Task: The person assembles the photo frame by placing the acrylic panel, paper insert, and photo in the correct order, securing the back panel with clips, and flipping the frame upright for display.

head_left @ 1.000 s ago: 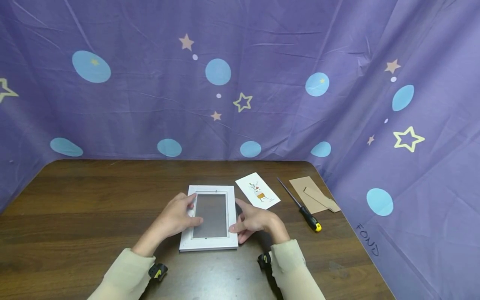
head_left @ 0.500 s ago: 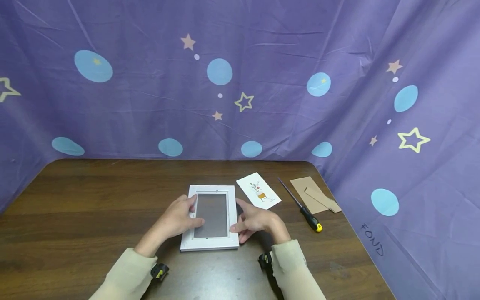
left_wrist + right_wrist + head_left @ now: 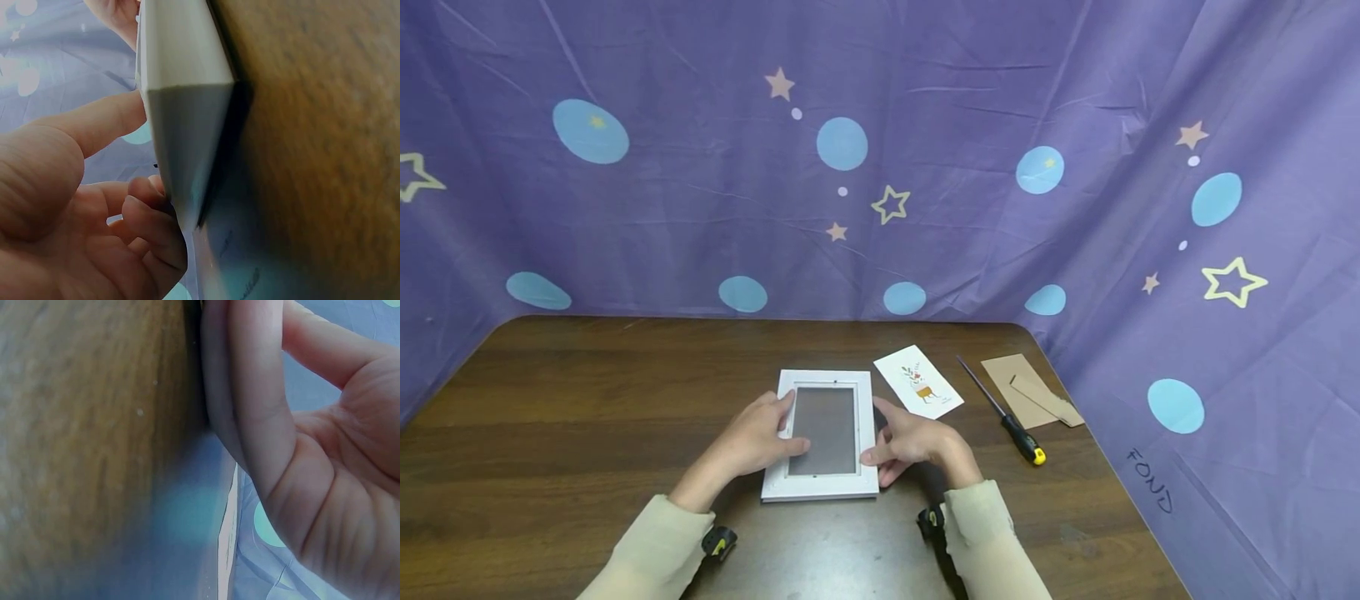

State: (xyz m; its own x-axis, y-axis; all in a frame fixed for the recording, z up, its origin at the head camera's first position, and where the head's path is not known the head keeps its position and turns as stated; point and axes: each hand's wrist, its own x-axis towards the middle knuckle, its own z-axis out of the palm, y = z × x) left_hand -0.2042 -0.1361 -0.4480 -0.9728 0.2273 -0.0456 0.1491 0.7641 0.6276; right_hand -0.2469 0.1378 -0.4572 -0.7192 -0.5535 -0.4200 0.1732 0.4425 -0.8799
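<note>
A white picture frame (image 3: 820, 487) lies on the table with a grey panel (image 3: 823, 417) inside its border. My left hand (image 3: 752, 437) holds its left side. The left thumb reaches over the border onto the panel, and the other fingers are bent at the upper left edge, partly hidden. In the left wrist view the frame's thick side (image 3: 187, 119) shows beside the bent fingers. My right hand (image 3: 913, 443) grips the right side, thumb on the border and fingers along the outer edge. The right wrist view shows these fingers (image 3: 259, 394) close to the tabletop.
Right of the frame lies a white card (image 3: 917, 382) with a printed plant. Farther right are a black and yellow screwdriver (image 3: 1021, 440) and brown cardboard pieces (image 3: 1015, 392), with a thin bent metal rod (image 3: 1026, 389) on them. A purple curtain (image 3: 955, 233) hangs behind the table (image 3: 587, 400).
The head view has shifted slightly, so everything sits a little farther right. Both hands keep their places on the picture frame.
</note>
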